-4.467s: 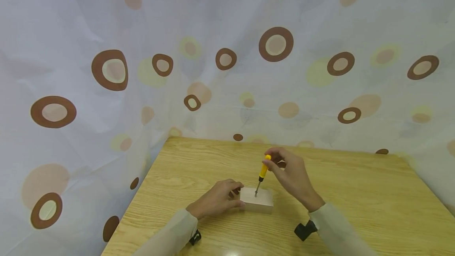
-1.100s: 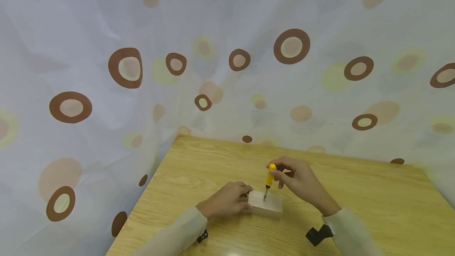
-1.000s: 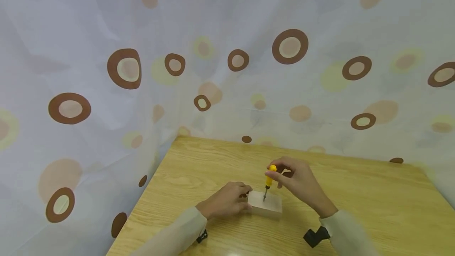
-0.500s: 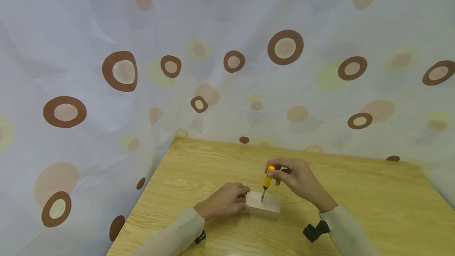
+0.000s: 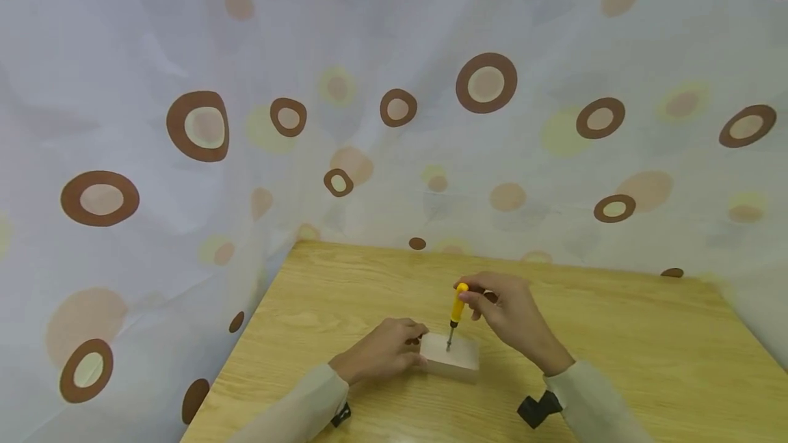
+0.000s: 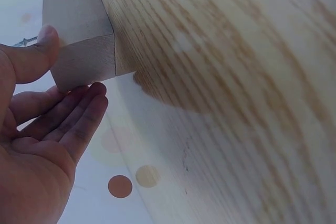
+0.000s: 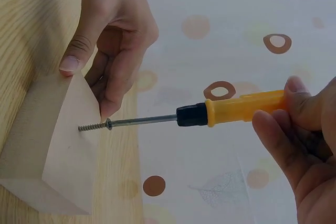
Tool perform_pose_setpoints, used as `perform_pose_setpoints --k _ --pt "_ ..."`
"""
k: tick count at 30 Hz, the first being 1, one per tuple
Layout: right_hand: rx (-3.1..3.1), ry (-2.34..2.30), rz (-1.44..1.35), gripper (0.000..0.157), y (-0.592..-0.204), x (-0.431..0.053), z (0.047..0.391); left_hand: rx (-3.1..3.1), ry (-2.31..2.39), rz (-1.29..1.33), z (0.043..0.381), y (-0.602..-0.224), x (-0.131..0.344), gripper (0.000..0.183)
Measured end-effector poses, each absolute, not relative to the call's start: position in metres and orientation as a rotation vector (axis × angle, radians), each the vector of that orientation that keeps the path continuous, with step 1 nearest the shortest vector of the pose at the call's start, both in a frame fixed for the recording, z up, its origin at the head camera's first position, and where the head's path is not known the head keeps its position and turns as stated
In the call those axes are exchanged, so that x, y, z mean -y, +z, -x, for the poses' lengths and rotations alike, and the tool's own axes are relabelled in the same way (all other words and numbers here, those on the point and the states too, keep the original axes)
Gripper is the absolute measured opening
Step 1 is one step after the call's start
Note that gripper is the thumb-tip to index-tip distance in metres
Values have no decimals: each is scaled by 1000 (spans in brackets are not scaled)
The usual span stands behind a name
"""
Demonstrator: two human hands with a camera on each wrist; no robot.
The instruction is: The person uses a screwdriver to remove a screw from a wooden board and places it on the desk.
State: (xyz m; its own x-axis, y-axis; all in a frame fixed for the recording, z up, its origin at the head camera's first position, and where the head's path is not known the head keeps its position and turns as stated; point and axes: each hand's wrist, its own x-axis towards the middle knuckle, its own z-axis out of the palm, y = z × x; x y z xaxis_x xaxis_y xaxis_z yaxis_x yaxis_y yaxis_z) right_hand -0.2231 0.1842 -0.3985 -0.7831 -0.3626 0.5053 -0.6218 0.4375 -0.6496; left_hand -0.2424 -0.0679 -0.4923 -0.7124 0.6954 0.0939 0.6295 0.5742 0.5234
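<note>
In the head view, a pale wooden block (image 5: 452, 355) rests on the wood-grain table. My left hand (image 5: 384, 349) grips its left end, with the thumb on the near side and fingers on the far side. A threaded screw (image 7: 93, 127) stands partly sunk in the block's top face, much of its thread exposed in the right wrist view. On its head sits the tip of a screwdriver (image 7: 247, 107) with a yellow handle and black collar, roughly in line with the screw. My right hand (image 5: 507, 313) pinches the end of the handle between thumb and fingers.
The wooden table (image 5: 615, 333) extends around the block on all sides. A white sheet (image 5: 523, 33) with brown rings and dots hangs behind the table and along its left. Black wrist mounts (image 5: 538, 409) sit below the sleeves.
The head view has shifted slightly over the last second. The right fingers have changed position around the handle, and the screwdriver's tilt varies a little. The left hand keeps holding the block.
</note>
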Motion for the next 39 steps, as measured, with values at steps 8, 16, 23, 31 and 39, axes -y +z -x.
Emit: perform_pose_setpoints --k 8,16,23,31,39 --pt "2482 1368 -928 15 -397 -180 225 -2676 832 -1117 242 -494 71 51" --pt "2427 1446 -695 21 -403 -181 222 -2676 836 -1097 242 -495 69 48" --pt "2420 1455 -915 10 -400 -186 223 -2688 814 -1099 243 -495 69 48" --pt "2496 1446 -881 13 -398 -190 226 -2683 810 -1092 241 -491 68 49" --pt "2412 1268 -851 18 -399 -189 221 -2684 808 -1115 242 -493 69 49"
